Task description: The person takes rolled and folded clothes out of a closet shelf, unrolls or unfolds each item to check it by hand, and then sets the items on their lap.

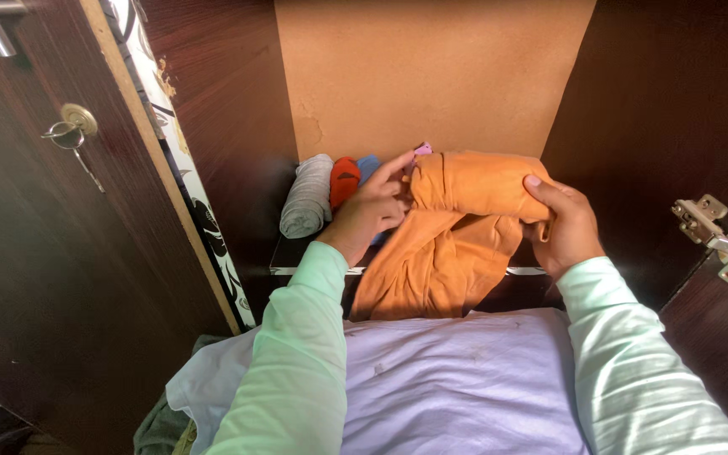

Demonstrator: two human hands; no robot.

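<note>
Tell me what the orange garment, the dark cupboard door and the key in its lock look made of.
Orange garment: soft matte knit fabric, likely cotton; it drapes and creases. Dark cupboard door: wood-grain laminate over pale board, exposed at its edge. Key: shiny silver metal.

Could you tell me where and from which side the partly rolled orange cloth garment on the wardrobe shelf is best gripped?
Probably at the two ends of the rolled upper part of the orange cloth garment, coming in from the left and right sides, as the left hand and right hand do. The roll is thick and firm there, while the loose lower part hangs over the shelf edge and would just unroll.
</note>
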